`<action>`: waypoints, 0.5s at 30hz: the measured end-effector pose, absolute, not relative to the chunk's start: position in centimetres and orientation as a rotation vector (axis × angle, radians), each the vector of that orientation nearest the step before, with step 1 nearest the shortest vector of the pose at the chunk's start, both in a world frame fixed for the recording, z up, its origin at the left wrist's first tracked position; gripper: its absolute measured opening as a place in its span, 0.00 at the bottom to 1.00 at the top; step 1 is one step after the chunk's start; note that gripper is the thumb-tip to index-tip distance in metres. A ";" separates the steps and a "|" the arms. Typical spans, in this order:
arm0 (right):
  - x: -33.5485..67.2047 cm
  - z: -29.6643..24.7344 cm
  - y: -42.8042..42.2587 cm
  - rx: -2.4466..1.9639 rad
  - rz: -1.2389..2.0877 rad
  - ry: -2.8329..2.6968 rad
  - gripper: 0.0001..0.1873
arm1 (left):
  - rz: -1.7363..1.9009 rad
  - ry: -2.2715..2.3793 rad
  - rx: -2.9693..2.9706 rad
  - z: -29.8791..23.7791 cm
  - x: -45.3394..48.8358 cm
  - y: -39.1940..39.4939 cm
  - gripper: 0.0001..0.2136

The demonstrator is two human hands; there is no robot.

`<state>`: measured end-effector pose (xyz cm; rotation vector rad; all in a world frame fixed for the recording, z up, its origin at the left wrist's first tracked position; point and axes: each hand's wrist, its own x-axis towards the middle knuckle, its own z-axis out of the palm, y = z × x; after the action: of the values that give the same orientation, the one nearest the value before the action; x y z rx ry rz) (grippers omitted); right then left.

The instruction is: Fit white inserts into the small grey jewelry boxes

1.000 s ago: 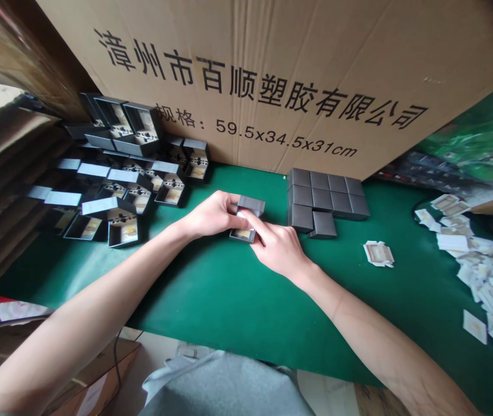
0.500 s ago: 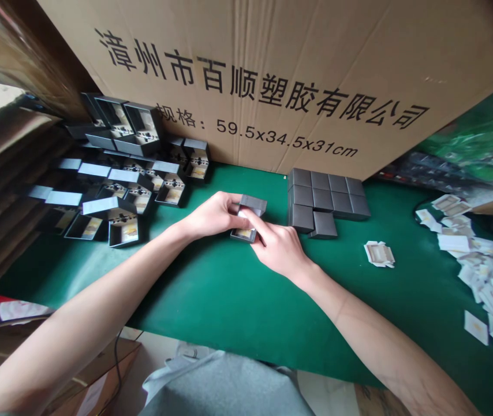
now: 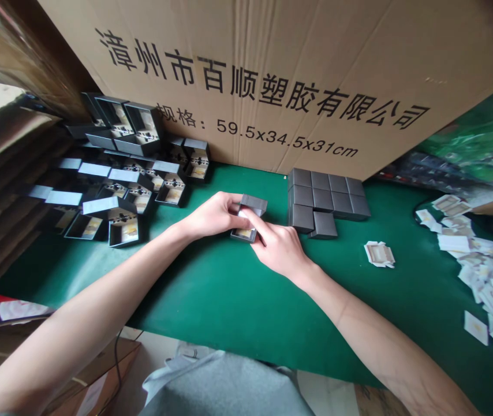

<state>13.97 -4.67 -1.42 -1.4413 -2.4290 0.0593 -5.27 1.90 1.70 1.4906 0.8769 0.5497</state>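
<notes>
A small dark grey hinged box (image 3: 253, 203) stands open on the green table (image 3: 212, 289), a pale card visible in its base. My left hand (image 3: 212, 215) grips the box from the left side, fingers curled round it. My right hand (image 3: 277, 247) is at the box's right, its index finger pressing into the open base on the card while the other fingers are curled.
Several open grey boxes (image 3: 120, 190) lie piled at the left. A block of closed grey boxes (image 3: 327, 199) sits right of my hands. Loose pale cards (image 3: 484, 271) are heaped at the right, one card (image 3: 378, 254) apart. A big cardboard carton (image 3: 272, 81) walls the back.
</notes>
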 end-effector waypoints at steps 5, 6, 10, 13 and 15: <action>14.0 -1.4 -4.7 -1.447 0.036 -2.431 0.30 | 0.546 0.884 1.493 1.8 -5.2 1.9 0.06; 14.0 -1.4 -4.7 -1.448 0.037 -2.432 0.31 | 0.544 0.886 1.494 1.9 -5.2 1.9 0.06; 13.9 -1.3 -4.7 -1.454 0.035 -2.437 0.31 | 0.543 0.887 1.495 1.9 -5.2 1.8 0.06; 13.9 -1.3 -4.7 -1.450 0.033 -2.438 0.30 | 0.542 0.894 1.505 1.9 -5.2 1.9 0.06; 13.9 -1.3 -4.7 -1.450 0.032 -2.438 0.30 | 0.545 0.897 1.505 1.8 -5.2 1.9 0.06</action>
<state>13.91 -4.66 -1.28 -1.4500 -2.4375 0.0323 -5.19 1.87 1.82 1.5054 0.8974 0.5452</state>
